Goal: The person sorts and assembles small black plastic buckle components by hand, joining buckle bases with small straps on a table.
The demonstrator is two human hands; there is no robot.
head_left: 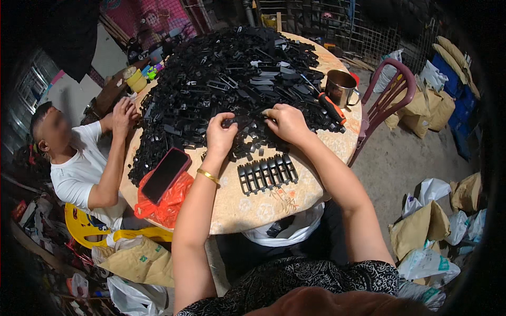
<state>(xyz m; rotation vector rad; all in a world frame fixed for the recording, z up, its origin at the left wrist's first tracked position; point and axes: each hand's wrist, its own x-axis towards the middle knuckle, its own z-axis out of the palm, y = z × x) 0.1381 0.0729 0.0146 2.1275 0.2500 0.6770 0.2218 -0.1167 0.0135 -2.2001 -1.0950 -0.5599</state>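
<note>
A large heap of small black plastic parts (211, 89) covers most of the round table. At the heap's near edge, my left hand (220, 136) curls its thumb and index finger round a small black plastic part (229, 124). To its right, my right hand (289, 122) is over the heap with its fingertips drawn together; whatever they hold is lost against the dark parts. Between my forearms, several long black plastic pieces (267, 174) lie side by side in a neat row on the patterned tabletop (232, 213).
A phone (166, 175) lies on a red plastic bag (176, 197) at left. An orange-handled screwdriver (332, 108) and metal mug (340, 88) are at right, near a maroon chair (403, 84). A person (79, 158) sits at left, hands at the heap. A white bag (287, 238) hangs below the table edge.
</note>
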